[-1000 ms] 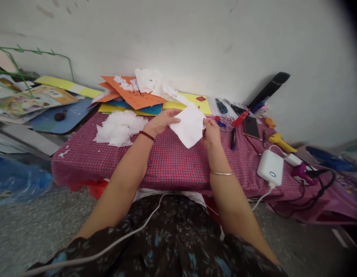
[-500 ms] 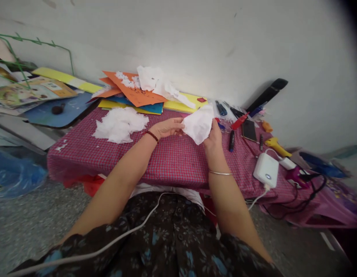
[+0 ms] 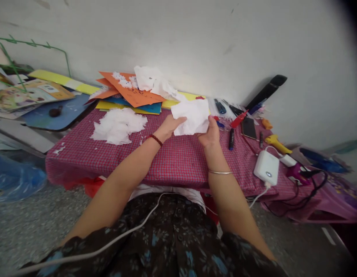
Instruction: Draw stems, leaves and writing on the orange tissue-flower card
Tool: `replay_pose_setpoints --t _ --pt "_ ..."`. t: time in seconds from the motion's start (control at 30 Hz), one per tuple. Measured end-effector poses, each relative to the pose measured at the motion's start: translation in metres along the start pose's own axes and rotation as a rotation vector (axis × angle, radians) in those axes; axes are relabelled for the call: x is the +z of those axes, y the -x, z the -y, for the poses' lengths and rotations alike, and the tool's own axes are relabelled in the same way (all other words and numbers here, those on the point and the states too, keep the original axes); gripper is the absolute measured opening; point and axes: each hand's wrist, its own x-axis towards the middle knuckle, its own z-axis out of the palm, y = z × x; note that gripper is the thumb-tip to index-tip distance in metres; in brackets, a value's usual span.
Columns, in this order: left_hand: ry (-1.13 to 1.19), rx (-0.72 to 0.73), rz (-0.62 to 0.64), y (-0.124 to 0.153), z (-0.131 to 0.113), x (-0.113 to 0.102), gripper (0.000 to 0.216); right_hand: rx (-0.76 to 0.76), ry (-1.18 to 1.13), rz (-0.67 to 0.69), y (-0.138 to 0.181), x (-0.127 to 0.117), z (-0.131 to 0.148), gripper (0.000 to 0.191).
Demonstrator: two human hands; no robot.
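Between my two hands a white tissue sheet is spread out above the checked tablecloth. My left hand pinches its left edge, the thumb lying on top. At its lower right edge my right hand grips it with the thumb up; the fingers behind the sheet are partly hidden. To the left of my hands lies a loose pile of white tissue pieces. Behind, more crumpled white tissue rests on orange paper sheets.
At right on the table are a dark marker, a phone, a yellow glue gun and a white power bank with cables. Yellow and blue sheets lie under the orange paper. A blue plastic bag stands at left.
The tissue has opened from a folded, pointed shape into a wider, roughly rectangular sheet. My left hand has turned, its thumb now over the sheet's left edge. The right hand stays near its place.
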Motion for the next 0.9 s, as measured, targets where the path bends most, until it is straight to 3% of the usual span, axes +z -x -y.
replay_pose_setpoints --t 0.2,0.53,0.9 --pt "-0.237 0.019 -0.060 0.006 -0.010 0.005 0.037 0.019 0.213 0.018 0.007 0.007 -0.015 0.040" --pt "-0.184 0.040 -0.168 -0.005 -0.003 0.004 0.025 -0.114 0.223 0.045 0.000 0.003 -0.027 0.042" --pt "-0.223 0.029 -0.130 -0.004 -0.003 0.002 0.027 -0.134 0.265 0.008 -0.002 0.001 -0.028 0.043"
